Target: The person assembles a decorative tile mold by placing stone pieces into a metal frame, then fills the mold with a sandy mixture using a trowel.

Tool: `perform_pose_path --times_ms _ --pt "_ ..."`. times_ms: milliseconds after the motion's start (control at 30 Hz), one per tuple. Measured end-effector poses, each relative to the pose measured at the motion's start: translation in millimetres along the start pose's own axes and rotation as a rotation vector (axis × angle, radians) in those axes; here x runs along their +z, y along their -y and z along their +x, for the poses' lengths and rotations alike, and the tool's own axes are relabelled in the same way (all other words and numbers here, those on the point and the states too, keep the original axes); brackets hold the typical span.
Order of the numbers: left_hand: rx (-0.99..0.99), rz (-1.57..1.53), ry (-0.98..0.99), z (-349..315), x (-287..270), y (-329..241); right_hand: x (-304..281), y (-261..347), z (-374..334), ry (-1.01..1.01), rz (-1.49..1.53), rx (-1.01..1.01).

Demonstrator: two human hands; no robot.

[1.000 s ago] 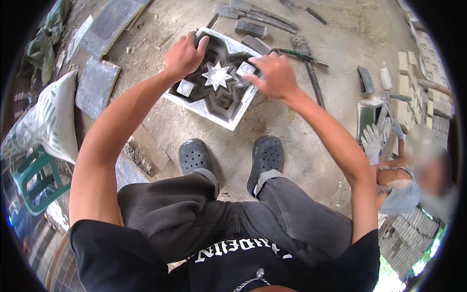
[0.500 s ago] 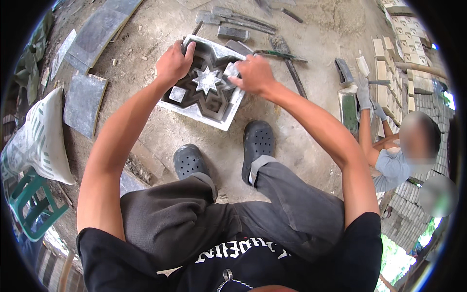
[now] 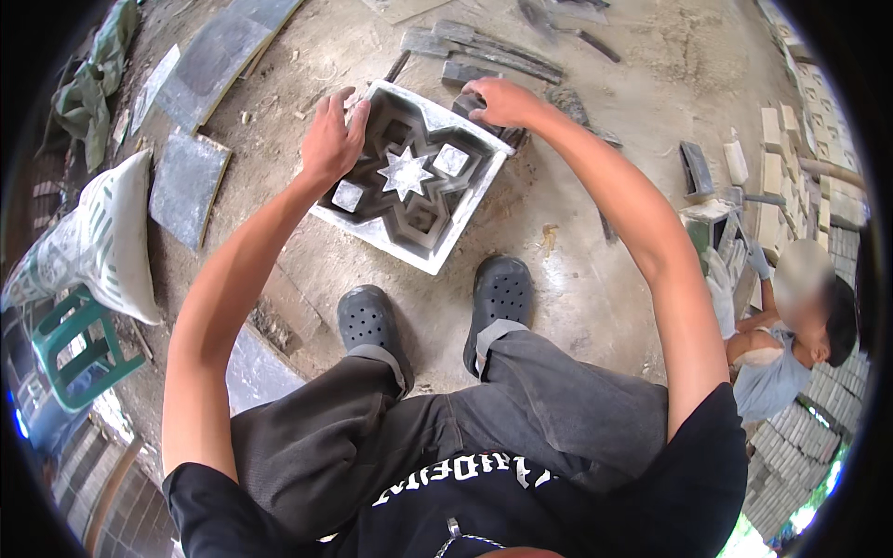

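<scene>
Flat slabs (image 3: 189,181) and grey bars (image 3: 484,46) litter the concrete floor (image 3: 595,288) around the square star-patterned mould (image 3: 409,181), which lies before the dark clogs (image 3: 372,321). The left hand (image 3: 333,139) grips its far-left edge, the right hand (image 3: 498,100) its far corner; before, both sat nearer the middle.

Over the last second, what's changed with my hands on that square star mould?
Your right hand slid off the mould's right side to its far corner, beside the dark pieces lying there. Your left hand stays gripping the left rim of the square star-patterned mould, which still lies flat on the concrete floor in front of your feet. The kneeling co-worker remains at your right.
</scene>
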State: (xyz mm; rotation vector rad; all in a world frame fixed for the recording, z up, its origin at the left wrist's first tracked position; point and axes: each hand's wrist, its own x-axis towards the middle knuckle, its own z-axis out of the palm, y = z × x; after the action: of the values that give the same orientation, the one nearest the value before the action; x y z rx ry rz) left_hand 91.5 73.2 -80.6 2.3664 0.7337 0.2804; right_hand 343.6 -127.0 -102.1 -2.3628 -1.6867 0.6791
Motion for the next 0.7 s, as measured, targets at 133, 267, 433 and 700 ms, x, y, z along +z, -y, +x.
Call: perform_pose_path --times_ms 133,267,433,700 --pt "0.161 0.078 -0.11 -8.3 -15.0 7.4 14.6 6.3 17.4 0.181 -0.203 0.071" --pt "0.259 0.245 -0.088 -18.7 -27.2 2.0 5.9 17.0 20.0 0.18 -0.208 0.136" --pt "0.39 0.324 0.007 -25.7 -24.9 -11.3 -12.1 14.8 7.3 -0.065 0.065 0.264" --pt "0.402 0.321 0.016 -22.4 -23.2 -21.2 -73.1 -27.4 -54.3 -0.403 0.838 0.221"
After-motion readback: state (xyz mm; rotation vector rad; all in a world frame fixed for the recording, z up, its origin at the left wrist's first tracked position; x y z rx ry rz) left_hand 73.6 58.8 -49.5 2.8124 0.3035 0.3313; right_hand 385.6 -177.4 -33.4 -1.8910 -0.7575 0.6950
